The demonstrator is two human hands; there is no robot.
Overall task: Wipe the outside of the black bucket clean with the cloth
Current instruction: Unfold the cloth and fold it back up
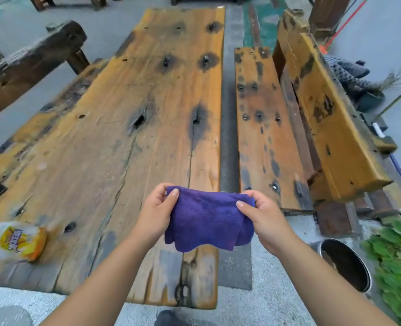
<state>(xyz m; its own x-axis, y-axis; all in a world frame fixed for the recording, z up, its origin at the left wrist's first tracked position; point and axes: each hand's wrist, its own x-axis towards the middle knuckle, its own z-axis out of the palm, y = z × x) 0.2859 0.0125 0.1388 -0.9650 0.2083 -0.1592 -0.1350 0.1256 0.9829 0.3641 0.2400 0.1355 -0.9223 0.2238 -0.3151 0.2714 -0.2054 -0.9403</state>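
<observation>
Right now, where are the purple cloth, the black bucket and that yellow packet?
purple cloth [209, 220], head view, middle of the folded fabric held between both hands.
black bucket [346, 264], head view, dark inside wall, on the ground at right.
yellow packet [13, 241], head view, printed front, on the table's left.

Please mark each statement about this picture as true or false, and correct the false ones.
1. Both hands hold the purple cloth. True: the left hand and the right hand each pinch one upper end.
2. The cloth touches the black bucket. False: the bucket stands apart, on the ground at the lower right.
3. The cloth lies flat on the wooden table. False: it hangs in the air above the table's near end.
4. A yellow packet lies on the table at the left. True.
</observation>
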